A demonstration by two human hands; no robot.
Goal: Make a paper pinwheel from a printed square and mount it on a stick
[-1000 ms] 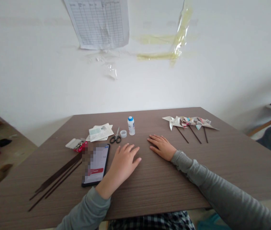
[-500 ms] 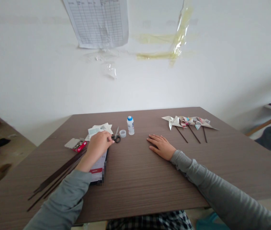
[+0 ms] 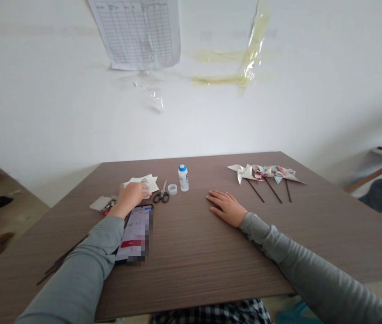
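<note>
My left hand (image 3: 130,198) reaches over a small pile of paper pieces (image 3: 152,181), its fingers bent and drawn together at the near edge of the papers. Thumb and fingertips seem to pinch paper, though the undersides of the fingers are hidden. My right hand (image 3: 227,208) lies flat on the table, fingers stretched out, holding nothing. Just right of my left hand are black-handled scissors (image 3: 161,194), a small clear cap (image 3: 172,189) and a white bottle with a blue lid (image 3: 183,178). A phone (image 3: 137,231) lies below my left hand, partly under the sleeve.
Three paper pinwheels (image 3: 245,173) on dark sticks lie at the back right. An open small box (image 3: 102,204) and thin dark sticks (image 3: 61,261) sit at the left, partly covered by my left arm. A white wall (image 3: 191,130) borders the table's far edge.
My left hand has moved left and slightly back, from beside the scissors onto the paper pile. More of the scissors and phone now shows. My right hand stays in place.
</note>
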